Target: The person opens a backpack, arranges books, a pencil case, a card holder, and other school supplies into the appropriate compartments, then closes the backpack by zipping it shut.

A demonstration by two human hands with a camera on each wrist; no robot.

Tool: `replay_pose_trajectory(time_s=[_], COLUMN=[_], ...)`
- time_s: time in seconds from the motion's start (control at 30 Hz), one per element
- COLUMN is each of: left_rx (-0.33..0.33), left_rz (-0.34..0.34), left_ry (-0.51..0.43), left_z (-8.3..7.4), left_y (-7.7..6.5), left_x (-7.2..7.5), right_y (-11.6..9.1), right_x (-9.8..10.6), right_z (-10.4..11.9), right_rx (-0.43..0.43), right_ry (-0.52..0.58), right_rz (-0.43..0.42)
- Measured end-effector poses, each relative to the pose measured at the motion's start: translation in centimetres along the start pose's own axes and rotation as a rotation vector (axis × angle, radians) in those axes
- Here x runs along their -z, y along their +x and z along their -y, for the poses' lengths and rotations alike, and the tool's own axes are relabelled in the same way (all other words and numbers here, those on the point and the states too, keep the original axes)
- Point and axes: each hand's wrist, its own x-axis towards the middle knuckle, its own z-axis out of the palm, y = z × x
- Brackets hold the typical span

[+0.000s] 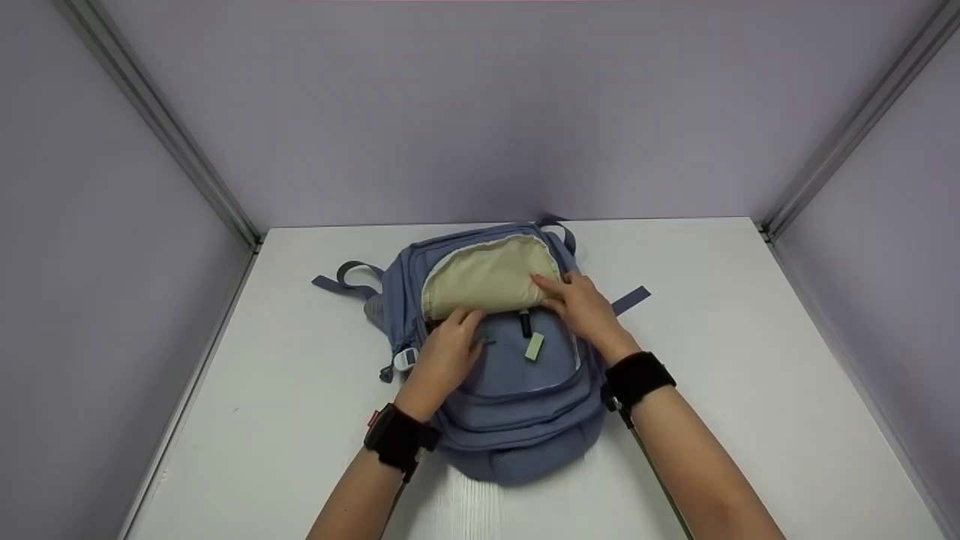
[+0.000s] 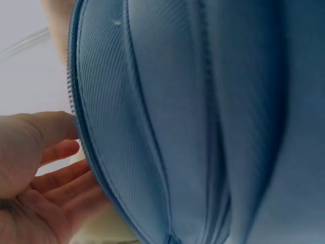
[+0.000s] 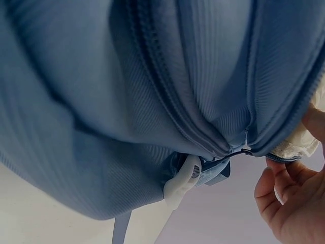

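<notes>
A blue-grey backpack (image 1: 517, 420) lies on its back on the white table, its front pocket unzipped and a cream lining (image 1: 487, 277) showing. At the pocket's left side is my left hand (image 1: 448, 349), its fingers reaching under the lining's lower edge. In the left wrist view, those fingers (image 2: 76, 188) lie fairly straight behind the zip edge. My right hand (image 1: 589, 307) pinches the pocket's right edge by the lining, also seen in the right wrist view. Between the hands lie a small black stick-like item (image 1: 525, 324) and a pale green block (image 1: 534, 346).
A white tag (image 1: 406, 359) hangs at the backpack's left side. Loose straps (image 1: 341, 286) stretch onto the table to the left, and another strap end (image 1: 631, 300) sticks out on the right. Grey panels (image 1: 480, 112) wall the table at the back and sides.
</notes>
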Motion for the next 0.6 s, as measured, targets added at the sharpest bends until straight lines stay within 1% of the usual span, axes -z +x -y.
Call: replay_pose_trajectory(time_s=[0.07, 0.17, 0.23, 0.3, 0.37, 0.4, 0.47, 0.53, 0.6], left_rx=[-0.013, -0.053, -0.085, -0.107, -0.104, -0.094, -0.064, -0.027, 0.008], left_rz=[-0.061, -0.223, -0.341, -0.443, -0.505, -0.523, -0.531, -0.507, -0.463], left_ry=[0.032, 0.047, 0.026, -0.006, -0.023, -0.027, -0.031, -0.036, -0.056], left_z=[0.1, 0.5, 0.7, 0.9, 1.2, 1.3, 1.5, 1.7, 1.8], left_y=[-0.1, 0.1, 0.4, 0.8, 1.1, 1.2, 1.3, 1.4, 1.4], left_x=[0.4, 1.2, 1.8, 2.5, 3.1, 3.3, 3.6, 3.9, 3.9], right_y=[0.0, 0.0, 0.0, -0.1, -0.3, -0.3, -0.5, -0.8, -1.2], right_x=[0.0, -0.1, -0.1, 0.0, 0.1, 0.2, 0.4, 0.6, 0.9], right_z=[0.0, 0.0, 0.0, 0.0, 0.1, 0.1, 0.2, 0.4, 0.6], right_rx=[0.001, 0.009, 0.013, 0.012, 0.010, 0.011, 0.017, 0.027, 0.029], right_ry=[0.001, 0.010, 0.013, 0.017, 0.020, 0.024, 0.040, 0.069, 0.112], right_rz=[-0.004, -0.013, -0.017, -0.015, -0.012, -0.010, -0.011, -0.016, -0.016])
